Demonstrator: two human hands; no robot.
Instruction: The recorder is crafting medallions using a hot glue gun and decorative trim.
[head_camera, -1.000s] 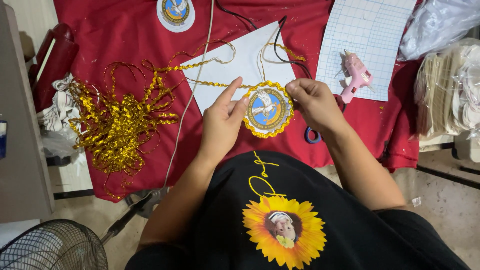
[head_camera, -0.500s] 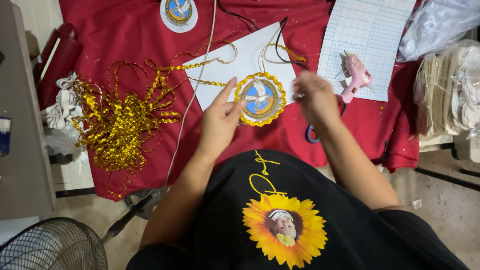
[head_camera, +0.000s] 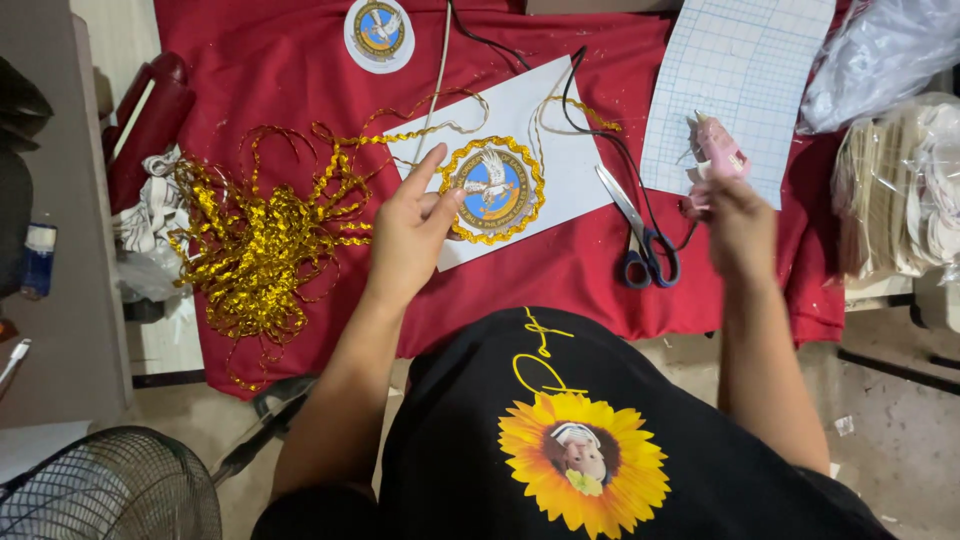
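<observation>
A round badge with a bird picture and a gold braid border lies on a white sheet on the red cloth. My left hand rests at the badge's left edge, thumb and fingers touching the braid. My right hand has reached the pink glue gun at the right, and its fingers close around the handle. A tangle of gold braid lies left of my left hand. A strand runs from it toward the badge.
Blue-handled scissors and a black cord lie between the hands. A gridded sheet sits under the glue gun. A second round badge lies at the top. Bagged stacks stand right, a fan lower left.
My right hand let go of the badge and moved right to the glue gun. The badge shifted up onto the white sheet. My left hand stayed at its edge.
</observation>
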